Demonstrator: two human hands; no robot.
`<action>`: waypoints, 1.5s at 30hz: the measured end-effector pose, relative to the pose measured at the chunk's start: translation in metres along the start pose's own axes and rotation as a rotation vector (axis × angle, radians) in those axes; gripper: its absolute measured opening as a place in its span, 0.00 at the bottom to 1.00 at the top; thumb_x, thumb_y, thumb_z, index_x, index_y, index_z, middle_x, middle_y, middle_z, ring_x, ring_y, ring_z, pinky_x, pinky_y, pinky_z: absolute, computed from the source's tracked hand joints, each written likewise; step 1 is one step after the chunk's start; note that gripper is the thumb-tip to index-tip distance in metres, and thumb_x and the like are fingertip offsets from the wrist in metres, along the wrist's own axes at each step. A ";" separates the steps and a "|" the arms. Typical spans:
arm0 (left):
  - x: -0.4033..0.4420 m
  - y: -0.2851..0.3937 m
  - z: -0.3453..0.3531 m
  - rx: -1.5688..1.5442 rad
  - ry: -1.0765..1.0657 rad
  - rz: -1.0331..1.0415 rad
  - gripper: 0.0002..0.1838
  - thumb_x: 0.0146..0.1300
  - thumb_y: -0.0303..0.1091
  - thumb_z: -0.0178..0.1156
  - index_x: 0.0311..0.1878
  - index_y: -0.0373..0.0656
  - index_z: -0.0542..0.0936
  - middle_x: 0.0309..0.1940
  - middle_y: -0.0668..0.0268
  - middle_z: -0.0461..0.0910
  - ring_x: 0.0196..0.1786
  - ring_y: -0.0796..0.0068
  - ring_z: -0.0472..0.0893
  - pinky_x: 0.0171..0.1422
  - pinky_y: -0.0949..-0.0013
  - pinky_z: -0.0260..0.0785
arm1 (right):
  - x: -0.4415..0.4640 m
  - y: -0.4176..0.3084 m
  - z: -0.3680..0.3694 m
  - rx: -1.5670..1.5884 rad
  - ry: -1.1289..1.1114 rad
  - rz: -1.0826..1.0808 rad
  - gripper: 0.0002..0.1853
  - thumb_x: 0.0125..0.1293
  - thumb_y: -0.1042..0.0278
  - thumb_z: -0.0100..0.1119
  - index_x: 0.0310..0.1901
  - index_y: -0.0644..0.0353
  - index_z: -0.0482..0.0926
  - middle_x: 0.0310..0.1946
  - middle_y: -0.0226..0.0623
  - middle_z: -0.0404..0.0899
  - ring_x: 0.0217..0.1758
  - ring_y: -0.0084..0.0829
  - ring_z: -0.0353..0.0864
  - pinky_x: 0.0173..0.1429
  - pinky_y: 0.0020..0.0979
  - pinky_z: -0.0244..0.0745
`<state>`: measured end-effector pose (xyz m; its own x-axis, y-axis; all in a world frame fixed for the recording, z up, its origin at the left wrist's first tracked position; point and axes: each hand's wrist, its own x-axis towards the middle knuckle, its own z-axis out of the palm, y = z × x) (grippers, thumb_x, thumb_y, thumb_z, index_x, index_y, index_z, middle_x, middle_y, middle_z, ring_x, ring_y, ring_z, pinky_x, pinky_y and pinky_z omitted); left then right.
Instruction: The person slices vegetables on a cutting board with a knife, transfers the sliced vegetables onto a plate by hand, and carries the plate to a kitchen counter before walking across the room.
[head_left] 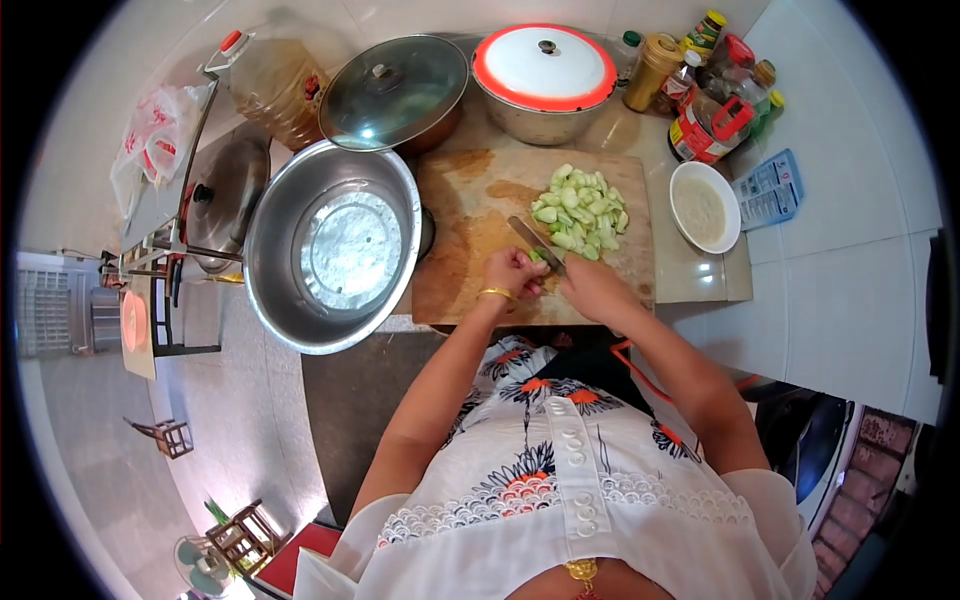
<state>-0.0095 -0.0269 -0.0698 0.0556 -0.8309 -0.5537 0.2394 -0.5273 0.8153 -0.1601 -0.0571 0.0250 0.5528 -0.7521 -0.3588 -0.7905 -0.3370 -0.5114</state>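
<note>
Light, crisp vegetable piece (536, 256), probably slick
Your left hand (512, 272) pinches it; hold its end, clear of the knife (530, 234) your right hand (592, 288) grips.

A kitchen, shown by the lidded pots (545, 68), cutting board (455, 230) and seasoning bottles (700, 130).

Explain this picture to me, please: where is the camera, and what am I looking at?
There is no robot here, just a person's bare hands. The only picture comes from a camera worn on the head, looking forward and down, so the person's left is your left. The right hand holds a knife; the left hand pinches a small green vegetable piece. Under them is a wooden cutting board bearing a pile of cut pale-green vegetable. A metal basin sits left, a white bowl right.
</note>
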 end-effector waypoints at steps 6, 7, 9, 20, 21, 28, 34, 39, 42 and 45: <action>-0.003 0.005 0.001 0.007 0.028 0.006 0.13 0.49 0.29 0.61 0.23 0.42 0.64 0.18 0.61 0.76 0.14 0.76 0.74 0.14 0.78 0.66 | 0.000 0.011 0.001 0.069 0.024 -0.058 0.12 0.51 0.67 0.45 0.31 0.69 0.68 0.28 0.56 0.72 0.35 0.51 0.72 0.40 0.45 0.65; -0.003 0.004 0.001 0.017 0.039 -0.003 0.13 0.49 0.28 0.61 0.23 0.42 0.64 0.18 0.61 0.76 0.14 0.76 0.74 0.14 0.78 0.66 | -0.006 0.012 -0.005 0.113 -0.008 -0.033 0.12 0.51 0.67 0.45 0.30 0.69 0.67 0.27 0.56 0.71 0.34 0.51 0.71 0.39 0.45 0.65; -0.002 0.002 0.001 0.008 0.038 0.001 0.12 0.49 0.28 0.61 0.23 0.42 0.64 0.18 0.61 0.76 0.14 0.76 0.74 0.14 0.78 0.66 | -0.013 0.019 -0.009 0.156 -0.042 -0.005 0.11 0.51 0.67 0.45 0.29 0.69 0.67 0.27 0.56 0.71 0.33 0.51 0.71 0.38 0.45 0.64; 0.000 0.001 -0.001 0.015 0.010 -0.001 0.13 0.50 0.29 0.60 0.23 0.42 0.64 0.18 0.62 0.76 0.15 0.76 0.74 0.15 0.77 0.67 | 0.016 0.017 0.014 0.022 -0.016 -0.033 0.12 0.51 0.65 0.44 0.31 0.68 0.68 0.27 0.54 0.72 0.34 0.50 0.72 0.38 0.43 0.67; -0.001 0.000 -0.002 0.001 0.007 0.006 0.13 0.50 0.29 0.60 0.23 0.42 0.64 0.18 0.62 0.76 0.15 0.76 0.74 0.15 0.78 0.67 | 0.015 0.017 0.015 0.026 -0.015 -0.034 0.12 0.51 0.65 0.44 0.31 0.68 0.68 0.27 0.54 0.72 0.34 0.50 0.72 0.38 0.43 0.67; -0.001 0.001 0.001 -0.003 0.033 0.003 0.12 0.50 0.29 0.61 0.23 0.42 0.64 0.16 0.62 0.75 0.14 0.76 0.74 0.14 0.78 0.66 | -0.012 0.023 -0.012 0.218 -0.088 -0.039 0.12 0.51 0.67 0.44 0.29 0.70 0.67 0.24 0.54 0.72 0.30 0.49 0.73 0.35 0.42 0.67; -0.005 0.004 0.001 -0.015 0.034 0.003 0.13 0.50 0.29 0.61 0.23 0.41 0.64 0.16 0.62 0.75 0.15 0.76 0.74 0.15 0.78 0.66 | -0.014 0.020 -0.019 0.313 -0.220 0.036 0.11 0.51 0.67 0.45 0.26 0.69 0.66 0.17 0.50 0.71 0.20 0.43 0.73 0.30 0.41 0.67; -0.003 0.005 0.000 0.030 0.014 0.006 0.13 0.50 0.29 0.61 0.23 0.41 0.64 0.16 0.63 0.75 0.15 0.77 0.74 0.15 0.78 0.67 | 0.018 0.021 0.009 0.244 -0.154 0.028 0.11 0.52 0.66 0.44 0.27 0.68 0.67 0.16 0.48 0.71 0.17 0.41 0.73 0.28 0.40 0.67; -0.005 0.005 0.000 0.042 0.020 0.017 0.13 0.50 0.29 0.61 0.23 0.41 0.65 0.16 0.63 0.74 0.15 0.77 0.74 0.15 0.78 0.67 | 0.019 0.021 0.015 0.129 0.001 -0.076 0.10 0.53 0.66 0.44 0.28 0.67 0.68 0.15 0.48 0.71 0.16 0.40 0.72 0.27 0.39 0.67; -0.006 0.006 0.002 0.041 0.042 0.017 0.13 0.50 0.30 0.61 0.22 0.41 0.65 0.15 0.64 0.74 0.15 0.77 0.74 0.15 0.78 0.67 | 0.008 0.023 0.003 0.268 -0.096 -0.039 0.10 0.52 0.67 0.43 0.29 0.67 0.67 0.14 0.45 0.70 0.14 0.37 0.72 0.24 0.36 0.67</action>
<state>-0.0099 -0.0255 -0.0616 0.1005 -0.8319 -0.5458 0.1980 -0.5208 0.8304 -0.1734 -0.0694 0.0078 0.6140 -0.6801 -0.4007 -0.6775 -0.1936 -0.7096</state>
